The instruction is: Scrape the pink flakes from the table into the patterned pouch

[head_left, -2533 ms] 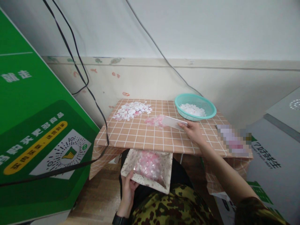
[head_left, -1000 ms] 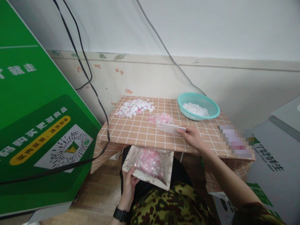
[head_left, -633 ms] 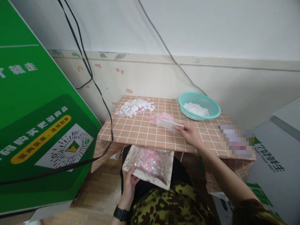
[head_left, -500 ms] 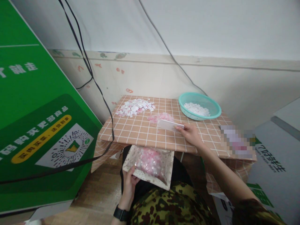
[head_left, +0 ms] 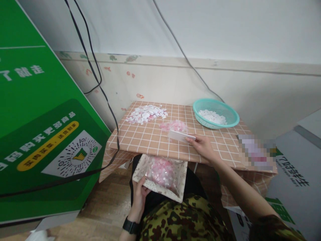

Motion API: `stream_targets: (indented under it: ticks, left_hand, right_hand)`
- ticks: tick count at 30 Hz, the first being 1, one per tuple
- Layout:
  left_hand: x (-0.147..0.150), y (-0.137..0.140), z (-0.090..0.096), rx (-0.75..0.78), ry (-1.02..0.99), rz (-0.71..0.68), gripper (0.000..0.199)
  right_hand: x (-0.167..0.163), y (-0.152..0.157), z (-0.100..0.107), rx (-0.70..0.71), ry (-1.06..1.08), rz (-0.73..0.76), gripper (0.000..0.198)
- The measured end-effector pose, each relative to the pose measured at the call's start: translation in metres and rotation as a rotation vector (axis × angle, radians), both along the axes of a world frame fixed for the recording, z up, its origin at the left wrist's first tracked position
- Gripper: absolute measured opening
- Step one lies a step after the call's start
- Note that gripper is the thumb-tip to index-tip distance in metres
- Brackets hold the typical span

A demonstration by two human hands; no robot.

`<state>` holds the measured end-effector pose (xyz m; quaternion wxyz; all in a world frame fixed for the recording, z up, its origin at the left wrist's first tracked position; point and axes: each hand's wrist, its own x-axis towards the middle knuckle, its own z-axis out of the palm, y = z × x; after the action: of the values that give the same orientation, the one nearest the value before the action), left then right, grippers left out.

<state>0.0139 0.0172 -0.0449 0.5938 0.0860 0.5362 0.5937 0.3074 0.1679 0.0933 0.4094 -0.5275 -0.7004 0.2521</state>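
Note:
My left hand (head_left: 140, 192) grips the near left rim of a speckled, cream-coloured square tray (head_left: 181, 177), held over my lap just under the table edge. Inside the tray lie pink and white pieces in clear plastic (head_left: 162, 171). In my right hand (head_left: 200, 144) is a flat white card (head_left: 178, 136), pinched at its right end and tilted low over the table. Just beyond the card, a small heap of pink pieces in clear plastic (head_left: 177, 126) rests on the checked tablecloth (head_left: 140, 142). Whether the card touches the cloth, I cannot tell.
A pile of white and pink paper bits (head_left: 146, 113) is at the table's back left. At the back right stands a turquoise basket (head_left: 234, 120) holding white bits. A black cable (head_left: 110, 112) hangs before a green panel (head_left: 32, 134) on the left.
The card in my right hand has dipped slightly and lies a little flatter. My left hand still holds the tray. The whole view has shifted slightly.

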Motion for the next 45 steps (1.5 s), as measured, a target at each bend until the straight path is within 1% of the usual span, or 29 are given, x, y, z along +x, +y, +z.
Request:
stream_targets:
  ticks: [6, 10, 14, 19, 23, 26, 28, 34, 40, 45]
  left_hand:
    - [0.001, 0.001, 0.001, 0.011, -0.002, 0.014, 0.068]
    - [0.002, -0.001, 0.005, 0.016, 0.001, 0.012, 0.069]
    - [0.002, -0.001, 0.008, 0.009, 0.008, 0.007, 0.068]
    - [0.003, -0.001, 0.010, 0.022, 0.009, 0.005, 0.063]
    - [0.003, -0.001, 0.009, 0.030, 0.000, 0.012, 0.063]
    - [0.002, -0.001, 0.007, 0.028, -0.004, 0.011, 0.064]
    - [0.001, -0.001, 0.006, 0.024, -0.005, 0.012, 0.064]
    - [0.001, -0.001, 0.005, 0.022, -0.006, 0.005, 0.062]
    - [0.000, -0.001, 0.001, 0.018, -0.008, 0.000, 0.064]
    - [-0.001, -0.001, -0.001, 0.016, -0.017, -0.001, 0.066]
  right_hand:
    - [0.002, -0.012, -0.004, 0.004, -0.012, -0.070, 0.053]
    - [0.001, -0.020, -0.007, 0.011, -0.027, -0.078, 0.052]
    - [-0.001, -0.027, -0.009, 0.036, 0.021, -0.161, 0.053]
    - [-0.004, -0.034, -0.008, 0.005, 0.029, -0.114, 0.052]
    - [-0.007, -0.038, -0.006, 0.013, 0.034, -0.112, 0.050]
    - [-0.010, -0.038, -0.006, -0.012, 0.035, -0.057, 0.049]
    - [-0.012, -0.036, -0.006, -0.018, 0.042, -0.046, 0.049]
    - [-0.017, -0.028, -0.004, 0.025, 0.046, -0.106, 0.050]
    - [-0.020, -0.021, -0.003, 0.094, -0.041, -0.150, 0.052]
    - [-0.024, -0.019, -0.005, 0.137, -0.122, -0.243, 0.050]
